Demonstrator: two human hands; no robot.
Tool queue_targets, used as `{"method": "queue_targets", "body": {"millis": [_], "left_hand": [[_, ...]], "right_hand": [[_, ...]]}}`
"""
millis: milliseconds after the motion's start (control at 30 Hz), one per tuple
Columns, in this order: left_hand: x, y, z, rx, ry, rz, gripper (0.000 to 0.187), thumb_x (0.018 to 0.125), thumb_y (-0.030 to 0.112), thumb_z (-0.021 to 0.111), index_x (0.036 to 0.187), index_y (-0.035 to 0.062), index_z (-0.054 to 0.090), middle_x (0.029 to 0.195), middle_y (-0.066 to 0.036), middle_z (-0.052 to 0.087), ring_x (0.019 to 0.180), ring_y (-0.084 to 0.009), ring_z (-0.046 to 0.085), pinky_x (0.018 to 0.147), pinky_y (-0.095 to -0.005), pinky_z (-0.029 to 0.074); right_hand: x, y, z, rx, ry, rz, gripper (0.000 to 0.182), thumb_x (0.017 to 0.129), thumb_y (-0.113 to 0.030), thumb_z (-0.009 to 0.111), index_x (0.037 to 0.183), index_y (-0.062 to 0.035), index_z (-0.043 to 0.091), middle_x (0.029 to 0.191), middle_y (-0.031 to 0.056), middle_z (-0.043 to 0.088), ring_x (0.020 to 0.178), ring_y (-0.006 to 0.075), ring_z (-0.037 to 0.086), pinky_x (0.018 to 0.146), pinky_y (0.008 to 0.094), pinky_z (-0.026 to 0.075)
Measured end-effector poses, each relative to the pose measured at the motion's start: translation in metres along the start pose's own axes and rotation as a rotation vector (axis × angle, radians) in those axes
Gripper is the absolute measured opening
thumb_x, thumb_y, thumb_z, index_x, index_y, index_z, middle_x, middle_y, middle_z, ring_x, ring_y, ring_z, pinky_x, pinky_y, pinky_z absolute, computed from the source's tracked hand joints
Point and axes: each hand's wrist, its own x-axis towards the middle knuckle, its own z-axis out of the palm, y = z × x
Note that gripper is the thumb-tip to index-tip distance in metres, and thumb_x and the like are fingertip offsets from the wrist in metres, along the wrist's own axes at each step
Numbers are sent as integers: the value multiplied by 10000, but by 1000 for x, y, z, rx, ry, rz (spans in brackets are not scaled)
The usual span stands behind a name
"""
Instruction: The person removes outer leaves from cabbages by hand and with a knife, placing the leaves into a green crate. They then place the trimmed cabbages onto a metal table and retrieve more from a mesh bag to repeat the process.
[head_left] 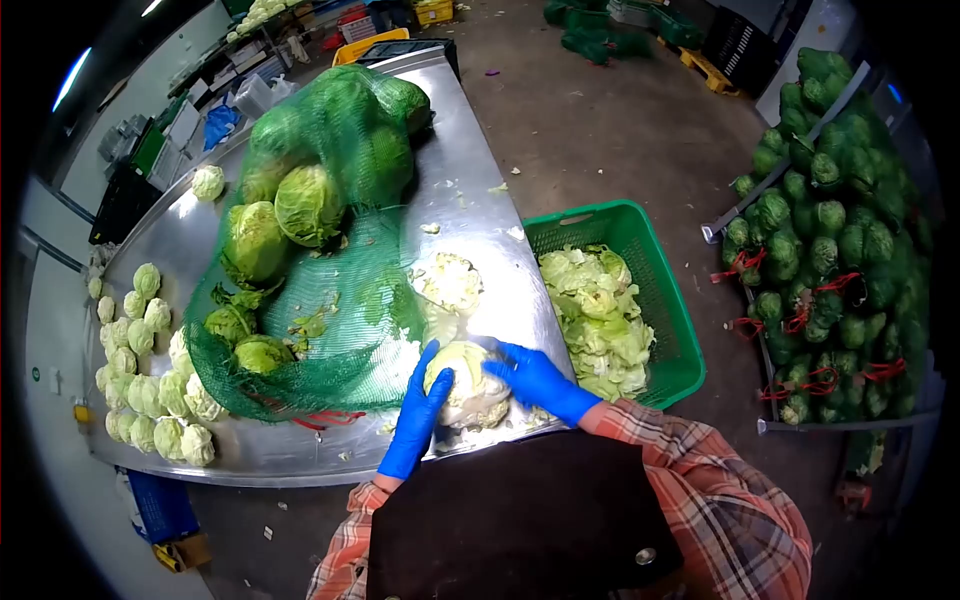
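A pale, partly trimmed cabbage (470,395) rests near the front edge of the metal table. My left hand (415,410), in a blue glove, grips its left side with the fingers along it. My right hand (540,377), gloved too, holds the upper right of the same cabbage; its fingertips are slightly blurred. Just beyond lies a pile of pale cut pieces (448,284). To the left, a green mesh bag (350,290) lies open, with several whole cabbages (310,206) in it and loose leaf scraps.
A green crate (680,340) of stripped leaves (596,320) stands right of the metal table (470,130). Several trimmed cabbages (145,395) are gathered at the table's left. Farther right, a rack holds netted cabbages (825,250) with red ties.
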Motion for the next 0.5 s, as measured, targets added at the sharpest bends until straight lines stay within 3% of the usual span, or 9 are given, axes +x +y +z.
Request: {"method": "queue_targets", "body": {"millis": [67,100,167,233,300,333,367,400,500], "left_hand": [[0,-8,-1,-86,61,-60,601,964,295,559,1449,23,330,1407,-138,437,1260,-212,446,1066,-322,352],[4,-14,-3,-127,88,-81,580,975,307,538,1441,20,345,1404,-129,443,1262,-209,443,1072,-323,346],[17,-27,-6,-428,191,-235,566,996,378,472,1389,-23,401,1371,-140,480,1256,-209,456,1064,-327,355],[18,-13,-6,-497,98,-236,601,977,367,521,1400,-32,365,1408,-150,434,1285,-227,427,1067,-347,353],[27,-39,-7,122,256,53,777,896,316,663,1456,-25,247,1474,-158,336,1322,-261,379,1083,-365,339],[19,-7,16,119,176,339,1034,761,280,804,1489,-13,131,1504,-190,255,1343,-296,341,1101,-380,317],[20,-8,15,247,120,351,1163,671,289,864,1497,-8,100,1485,-223,269,1339,-313,343,1114,-386,298],[22,-12,14,261,132,286,1166,664,304,868,1493,-15,111,1473,-236,279,1339,-321,344,1114,-391,297],[29,-12,15,349,185,206,1163,653,325,873,1481,-35,140,1454,-249,300,1331,-337,353,1105,-401,306]], "right_hand": [[16,-7,-18,219,-36,314,396,955,-365,546,1241,-100,617,862,57,661,657,120,622,583,269,525],[20,1,-18,191,-11,259,351,983,-292,495,1278,-128,591,795,42,609,561,79,567,463,241,477],[9,-5,-23,262,-47,171,366,991,-289,489,1327,-157,550,827,57,620,559,90,576,478,241,495],[-4,-18,-30,99,-207,164,485,990,-351,495,1452,-242,391,869,83,614,488,99,557,484,248,508],[-6,-19,-23,-42,-177,120,537,991,-375,484,1486,-268,307,959,135,640,462,94,538,487,233,501],[-3,-17,-27,-68,-189,133,550,991,-388,476,1492,-255,289,1013,164,636,485,128,565,511,258,511],[4,-12,-32,-95,-206,148,565,992,-400,468,1498,-243,271,1067,193,633,507,162,592,536,284,522],[10,-5,-34,-121,-225,162,581,992,-413,459,1504,-231,253,1121,222,629,529,196,618,560,310,532],[25,38,-18,-396,182,-545,614,996,-438,425,1511,-180,213,1163,275,609,664,334,670,650,409,535]]}}
